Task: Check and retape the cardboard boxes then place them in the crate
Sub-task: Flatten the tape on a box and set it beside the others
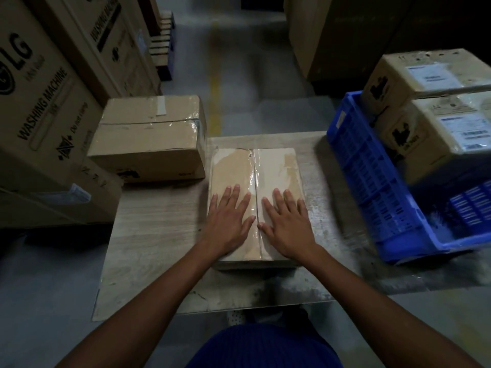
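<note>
A flat cardboard box (255, 168) lies in the middle of the table, its centre seam covered by clear tape. My left hand (228, 221) presses flat on the left flap with fingers straight. My right hand (287, 224) presses flat on the right flap, and both thumbs lie next to the seam. A blue plastic crate (372, 179) stands at the right of the table. Two labelled cardboard boxes (435, 102) sit stacked in its far end. Another taped cardboard box (148, 136) rests at the table's back left.
The wooden table (154, 235) has a worn, pale top. Tall washing machine cartons (45, 83) stand close on the left. A large dark carton (345, 35) stands behind the crate. A floor aisle with a yellow line (215, 75) runs ahead.
</note>
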`<state>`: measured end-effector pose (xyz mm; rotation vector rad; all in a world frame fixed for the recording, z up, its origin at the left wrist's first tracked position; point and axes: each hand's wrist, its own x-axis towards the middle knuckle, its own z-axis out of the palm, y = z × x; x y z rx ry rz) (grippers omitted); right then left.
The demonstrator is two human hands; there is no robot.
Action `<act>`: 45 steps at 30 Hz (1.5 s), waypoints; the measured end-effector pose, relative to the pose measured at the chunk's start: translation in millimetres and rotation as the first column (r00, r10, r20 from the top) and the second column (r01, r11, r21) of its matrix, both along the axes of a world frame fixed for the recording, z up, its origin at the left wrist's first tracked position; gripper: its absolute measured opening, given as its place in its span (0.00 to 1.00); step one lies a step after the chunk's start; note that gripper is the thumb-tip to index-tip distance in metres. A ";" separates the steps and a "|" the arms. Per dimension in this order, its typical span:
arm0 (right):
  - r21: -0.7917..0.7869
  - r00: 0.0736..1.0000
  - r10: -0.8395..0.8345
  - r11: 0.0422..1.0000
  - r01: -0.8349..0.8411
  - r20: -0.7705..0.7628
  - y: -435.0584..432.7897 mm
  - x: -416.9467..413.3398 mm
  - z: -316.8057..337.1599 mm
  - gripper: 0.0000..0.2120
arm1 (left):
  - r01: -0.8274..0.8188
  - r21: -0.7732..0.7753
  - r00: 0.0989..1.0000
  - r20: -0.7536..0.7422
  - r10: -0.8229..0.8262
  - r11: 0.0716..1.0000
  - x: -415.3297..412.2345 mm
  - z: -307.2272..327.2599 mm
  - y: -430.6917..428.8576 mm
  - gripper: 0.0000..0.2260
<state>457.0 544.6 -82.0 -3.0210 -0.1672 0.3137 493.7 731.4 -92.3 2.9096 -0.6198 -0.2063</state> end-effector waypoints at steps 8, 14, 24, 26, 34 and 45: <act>0.019 0.997 -0.024 1.000 0.023 0.070 5.4 24.8 13.9 0.30 | -0.011 -0.080 0.998 0.067 0.016 0.997 19.3 5.3 -4.7 0.27; 0.018 0.996 0.002 1.000 -0.004 0.093 1.6 17.1 -8.9 0.34 | 0.013 -0.024 1.000 0.017 -0.013 1.000 18.7 -2.1 -1.3 0.29; -0.076 0.983 0.053 0.996 -0.040 0.178 0.6 25.6 12.0 0.31 | 0.096 0.009 0.986 0.134 -0.096 0.995 42.0 14.4 -2.1 0.23; -0.047 0.984 0.012 0.999 -0.004 0.177 -0.3 46.4 15.6 0.31 | 0.072 -0.024 0.993 0.095 -0.069 0.997 57.7 13.5 -0.3 0.27; 0.040 0.994 0.035 0.998 -0.040 0.107 -6.2 56.6 -10.6 0.35 | 0.050 0.009 0.997 0.057 -0.051 0.999 70.7 2.0 6.5 0.28; -0.052 0.972 0.051 0.998 -0.040 0.228 -7.4 97.3 7.0 0.30 | 0.069 -0.032 0.991 0.120 -0.065 0.997 84.0 1.1 10.4 0.30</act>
